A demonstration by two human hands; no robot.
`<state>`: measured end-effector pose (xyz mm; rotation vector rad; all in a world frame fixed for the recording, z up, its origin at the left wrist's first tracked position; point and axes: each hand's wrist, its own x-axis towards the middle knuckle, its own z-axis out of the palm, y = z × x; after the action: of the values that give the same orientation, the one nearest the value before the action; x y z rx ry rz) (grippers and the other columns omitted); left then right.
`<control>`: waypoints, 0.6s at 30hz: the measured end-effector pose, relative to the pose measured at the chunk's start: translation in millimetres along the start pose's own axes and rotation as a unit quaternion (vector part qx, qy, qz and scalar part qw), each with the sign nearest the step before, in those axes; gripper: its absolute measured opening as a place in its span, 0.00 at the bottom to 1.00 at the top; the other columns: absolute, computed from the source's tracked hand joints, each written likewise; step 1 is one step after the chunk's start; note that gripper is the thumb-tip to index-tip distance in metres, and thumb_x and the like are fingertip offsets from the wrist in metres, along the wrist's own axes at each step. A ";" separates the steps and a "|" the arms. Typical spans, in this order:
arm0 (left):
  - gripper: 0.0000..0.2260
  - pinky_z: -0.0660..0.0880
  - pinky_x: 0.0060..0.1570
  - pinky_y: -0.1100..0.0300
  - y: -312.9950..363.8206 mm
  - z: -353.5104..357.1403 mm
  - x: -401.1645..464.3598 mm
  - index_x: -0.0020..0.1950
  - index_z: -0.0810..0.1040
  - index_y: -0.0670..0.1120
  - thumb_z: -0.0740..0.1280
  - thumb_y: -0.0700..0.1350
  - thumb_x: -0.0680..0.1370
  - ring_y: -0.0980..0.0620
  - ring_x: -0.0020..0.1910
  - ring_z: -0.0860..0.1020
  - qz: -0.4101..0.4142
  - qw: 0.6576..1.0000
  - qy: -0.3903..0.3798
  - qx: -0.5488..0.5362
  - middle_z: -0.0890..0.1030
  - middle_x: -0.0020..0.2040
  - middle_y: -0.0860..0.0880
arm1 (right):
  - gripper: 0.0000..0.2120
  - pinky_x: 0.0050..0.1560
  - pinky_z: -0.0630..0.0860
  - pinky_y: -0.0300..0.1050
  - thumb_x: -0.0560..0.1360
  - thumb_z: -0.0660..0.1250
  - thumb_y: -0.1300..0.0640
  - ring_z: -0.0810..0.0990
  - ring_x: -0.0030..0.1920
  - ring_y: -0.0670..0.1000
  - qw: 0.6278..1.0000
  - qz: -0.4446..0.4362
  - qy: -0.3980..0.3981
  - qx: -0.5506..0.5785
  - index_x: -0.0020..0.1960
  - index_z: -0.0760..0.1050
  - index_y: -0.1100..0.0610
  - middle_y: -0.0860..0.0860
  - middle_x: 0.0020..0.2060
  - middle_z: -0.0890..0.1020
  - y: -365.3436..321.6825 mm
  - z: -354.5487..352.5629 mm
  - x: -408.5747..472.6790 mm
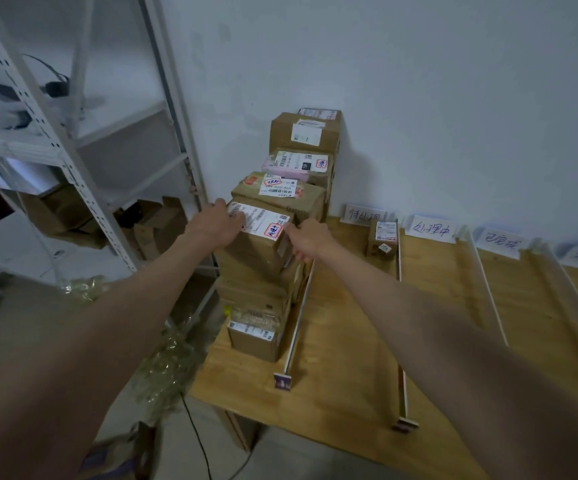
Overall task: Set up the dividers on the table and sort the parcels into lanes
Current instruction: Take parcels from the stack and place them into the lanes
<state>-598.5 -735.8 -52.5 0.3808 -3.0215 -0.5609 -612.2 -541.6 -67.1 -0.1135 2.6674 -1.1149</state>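
Landmark: the stack of parcels stood at the left edge of the worktop, running back to the wall.
Top parcel: a brown carton with a white shipping label and a red-stamped sticker sat on the near part of that stack, and I had it between both hands.
Left grip: my left hand was curled over the carton's left top edge, fingers on the label, gripping it.
Right grip: my right hand was closed round the carton's right top corner, thumb on top by the red sticker.
Rest of the stack: behind the carton lay another brown parcel with a white label, then a pink parcel, then taller brown boxes against the wall; below and nearer to me sat a small box with a label on top.
Dividers: the first divider, a thin white strip, lay just right of the stack, touching its side; a second divider lay farther right, and two more beyond that.
Sorted parcel: one small brown box stood in the lane right of the stack, at the far end, against the second divider.
Lane cards: four handwritten paper cards stood along the wall to the right of the stack, one at the head of each lane.
Left of the stack: a white metal shelf stood off the worktop.
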 end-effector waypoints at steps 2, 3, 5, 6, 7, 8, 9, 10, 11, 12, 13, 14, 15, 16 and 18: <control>0.26 0.72 0.58 0.47 -1.3 0.6 -1.7 0.74 0.64 0.43 0.57 0.59 0.82 0.40 0.64 0.73 0.006 1.000 0.001 -0.021 0.71 0.70 0.40 | 0.26 0.49 0.83 0.49 0.83 0.55 0.44 0.86 0.39 0.56 1.000 0.008 -0.001 0.023 0.53 0.79 0.66 0.60 0.43 0.86 -2.4 0.9 -1.8; 0.27 0.71 0.60 0.46 -2.7 0.4 -3.1 0.75 0.63 0.43 0.57 0.59 0.82 0.40 0.65 0.72 0.010 0.999 0.004 -0.031 0.70 0.71 0.40 | 0.25 0.45 0.83 0.46 0.83 0.56 0.44 0.86 0.38 0.55 0.999 0.012 -0.004 0.033 0.55 0.78 0.65 0.59 0.41 0.86 -3.1 0.2 -3.8; 0.27 0.71 0.61 0.46 -6.3 -1.7 -7.6 0.76 0.62 0.44 0.58 0.59 0.82 0.40 0.66 0.71 0.019 0.998 0.019 -0.060 0.69 0.71 0.41 | 0.23 0.36 0.81 0.41 0.82 0.59 0.43 0.85 0.36 0.52 0.998 0.016 -0.005 0.067 0.56 0.78 0.63 0.56 0.39 0.85 -3.2 -1.4 -8.5; 0.27 0.71 0.61 0.45 -8.4 -3.7 -10.2 0.76 0.63 0.46 0.59 0.59 0.82 0.40 0.67 0.71 0.029 0.996 0.031 -0.080 0.69 0.72 0.41 | 0.22 0.33 0.80 0.39 0.81 0.61 0.43 0.85 0.36 0.52 0.995 0.017 -0.002 0.096 0.54 0.78 0.62 0.55 0.39 0.84 -2.5 -2.4 -11.5; 0.26 0.72 0.61 0.46 -11.4 -6.0 -12.3 0.75 0.63 0.47 0.60 0.59 0.81 0.41 0.67 0.71 0.041 0.993 0.043 -0.102 0.69 0.72 0.42 | 0.20 0.34 0.81 0.40 0.80 0.63 0.42 0.85 0.38 0.52 0.992 0.018 0.000 0.126 0.53 0.78 0.61 0.54 0.40 0.83 -1.6 -3.7 -15.7; 0.26 0.72 0.62 0.45 -13.3 -9.5 -15.3 0.75 0.64 0.48 0.61 0.60 0.81 0.42 0.67 0.71 0.058 0.990 0.051 -0.120 0.69 0.72 0.43 | 0.20 0.36 0.82 0.41 0.79 0.64 0.42 0.85 0.40 0.53 0.988 0.018 0.003 0.156 0.51 0.77 0.60 0.54 0.42 0.83 -0.2 -5.5 -20.2; 0.27 0.72 0.64 0.44 -15.1 -13.4 -17.8 0.75 0.65 0.49 0.62 0.60 0.80 0.42 0.67 0.71 0.076 0.986 0.053 -0.135 0.69 0.72 0.44 | 0.20 0.41 0.84 0.43 0.79 0.65 0.42 0.85 0.42 0.53 0.982 0.017 0.003 0.186 0.49 0.78 0.60 0.54 0.44 0.83 1.0 -7.6 -25.2; 0.27 0.73 0.64 0.42 -17.0 -17.6 -19.5 0.74 0.66 0.50 0.63 0.61 0.79 0.43 0.67 0.71 0.094 0.983 0.047 -0.148 0.70 0.71 0.45 | 0.20 0.44 0.84 0.45 0.78 0.66 0.42 0.85 0.44 0.54 0.976 0.014 -0.001 0.218 0.49 0.79 0.60 0.54 0.45 0.83 1.9 -9.7 -30.6; 0.27 0.73 0.64 0.41 -18.1 -21.9 -20.6 0.74 0.66 0.52 0.64 0.62 0.78 0.43 0.67 0.71 0.110 0.981 0.036 -0.156 0.70 0.71 0.45 | 0.19 0.46 0.84 0.46 0.78 0.67 0.42 0.85 0.45 0.54 0.969 0.009 -0.008 0.247 0.49 0.79 0.60 0.55 0.47 0.84 2.6 -11.9 -36.5; 0.28 0.73 0.63 0.40 -18.8 -26.6 -21.7 0.73 0.66 0.53 0.64 0.64 0.77 0.44 0.66 0.72 0.123 0.979 0.023 -0.158 0.71 0.70 0.46 | 0.19 0.48 0.84 0.46 0.77 0.68 0.43 0.85 0.46 0.53 0.964 0.005 -0.016 0.266 0.51 0.79 0.60 0.55 0.49 0.84 3.7 -14.2 -42.2; 0.29 0.74 0.63 0.40 -19.1 -31.7 -22.6 0.73 0.67 0.54 0.64 0.67 0.76 0.44 0.66 0.72 0.134 0.979 0.011 -0.156 0.71 0.69 0.47 | 0.20 0.49 0.84 0.46 0.77 0.69 0.43 0.86 0.46 0.53 0.963 0.001 -0.025 0.270 0.55 0.77 0.60 0.56 0.50 0.84 4.9 -16.8 -47.9; 0.31 0.74 0.62 0.40 -17.8 -37.3 -24.6 0.72 0.68 0.56 0.63 0.69 0.73 0.45 0.65 0.73 0.143 0.978 -0.003 -0.153 0.72 0.67 0.48 | 0.22 0.49 0.84 0.47 0.76 0.71 0.43 0.86 0.46 0.53 0.963 0.000 -0.035 0.266 0.59 0.75 0.60 0.56 0.52 0.84 6.2 -19.9 -53.7; 0.33 0.75 0.62 0.41 -16.2 -41.6 -26.1 0.72 0.69 0.57 0.63 0.71 0.71 0.45 0.64 0.73 0.154 0.976 -0.020 -0.154 0.73 0.66 0.48 | 0.25 0.49 0.84 0.48 0.74 0.72 0.43 0.87 0.45 0.53 0.964 0.004 -0.050 0.261 0.61 0.72 0.59 0.57 0.54 0.84 8.3 -23.5 -59.2; 0.34 0.75 0.61 0.42 -13.1 -45.1 -28.3 0.71 0.70 0.57 0.63 0.72 0.69 0.46 0.63 0.74 0.166 0.973 -0.037 -0.156 0.74 0.65 0.49 | 0.27 0.49 0.84 0.48 0.74 0.73 0.42 0.87 0.44 0.54 0.964 0.009 -0.070 0.257 0.63 0.70 0.58 0.57 0.55 0.83 11.1 -28.1 -64.5; 0.29 0.75 0.61 0.46 -5.7 -46.2 -32.5 0.70 0.72 0.59 0.64 0.69 0.71 0.47 0.63 0.75 0.185 0.967 -0.070 -0.160 0.75 0.66 0.50 | 0.30 0.50 0.84 0.48 0.73 0.73 0.40 0.87 0.46 0.55 0.964 0.015 -0.124 0.236 0.66 0.70 0.57 0.57 0.57 0.82 18.6 -38.8 -74.5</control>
<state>-561.6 -748.9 -11.4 -0.2446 -2.9359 -1.0506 -549.8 -489.3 -39.3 -0.1142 2.1165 -1.5752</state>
